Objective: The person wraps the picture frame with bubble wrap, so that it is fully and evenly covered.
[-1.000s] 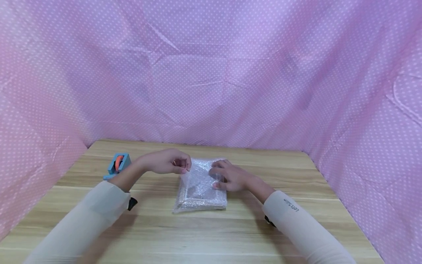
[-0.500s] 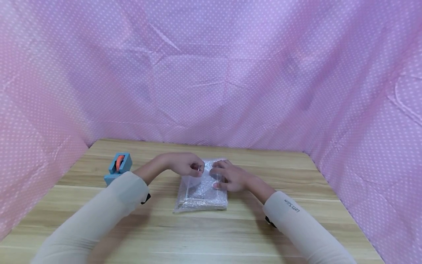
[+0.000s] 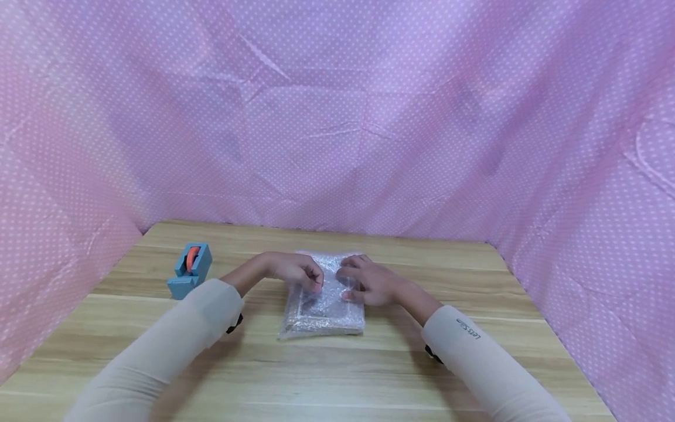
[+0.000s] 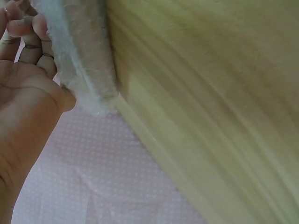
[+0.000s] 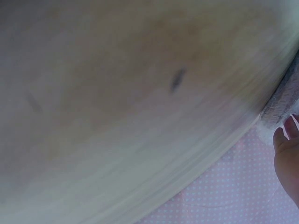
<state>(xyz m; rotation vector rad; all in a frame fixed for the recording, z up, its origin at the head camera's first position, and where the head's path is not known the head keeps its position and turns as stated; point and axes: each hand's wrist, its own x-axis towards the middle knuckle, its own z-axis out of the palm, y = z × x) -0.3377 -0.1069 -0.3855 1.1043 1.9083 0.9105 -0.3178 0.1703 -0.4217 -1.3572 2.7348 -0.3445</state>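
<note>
A flat package in bubble wrap (image 3: pixel 328 323) lies on the table, a pale frame outline showing through the wrap. Over its left half is my left hand (image 3: pixel 296 271), thumb and forefinger brought together and pointing down at the wrap. In the left wrist view, a thin glint shows at the fingertips of this hand (image 4: pixel 23 93), like a small strip of clear tape, mostly hidden. My right hand (image 3: pixel 371 282) rests on the package's right side with fingers spread and slightly bent. The right wrist view catches only part of that hand (image 5: pixel 289 161), beside the wrapped edge.
A blue tape dispenser (image 3: pixel 183 286) with an orange roll core (image 3: pixel 192 258) stands on the left of the wooden table (image 3: pixel 327 375). Pink dotted cloth (image 3: pixel 337 146) hangs behind and on both sides.
My left hand has moved right over the package, then slightly down and toward me, fingertips now lower at the wrap. My right hand has stayed in place.
</note>
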